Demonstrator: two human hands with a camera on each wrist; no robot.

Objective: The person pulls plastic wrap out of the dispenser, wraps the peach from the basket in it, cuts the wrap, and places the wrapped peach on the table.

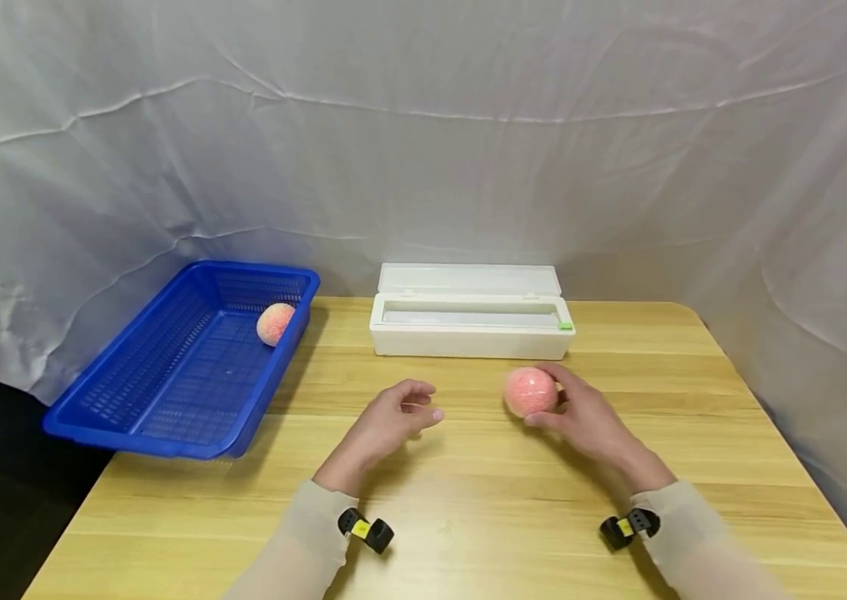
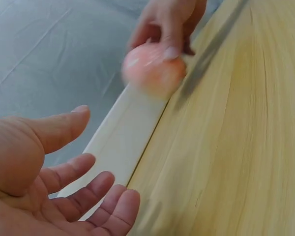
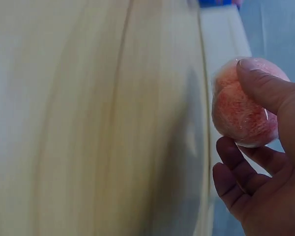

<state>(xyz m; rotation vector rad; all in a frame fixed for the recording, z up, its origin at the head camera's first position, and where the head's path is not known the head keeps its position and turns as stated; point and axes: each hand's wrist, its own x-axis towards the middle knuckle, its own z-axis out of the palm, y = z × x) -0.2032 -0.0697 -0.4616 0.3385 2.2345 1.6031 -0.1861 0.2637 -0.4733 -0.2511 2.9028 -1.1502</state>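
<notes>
My right hand [image 1: 588,417] holds a pink peach [image 1: 530,392] between thumb and fingers, raised over the table in front of the white box. A shiny, clear film seems to cover this peach, whose cleft shows in the right wrist view [image 3: 246,108]. My left hand [image 1: 391,419] hovers to the left of it, palm turned inward, fingers loosely bent with nothing in them. A second peach [image 1: 273,323] lies in the blue basket [image 1: 161,446], against its right wall. Behind the hands stands a long white box [image 1: 468,342], its lid [image 1: 468,277] raised.
The basket sits at the table's left edge, partly overhanging it. A small green piece [image 1: 565,326] is at the right end of the white box. Grey cloth [image 1: 423,167] hangs behind the wooden table [image 1: 461,500] and along its sides.
</notes>
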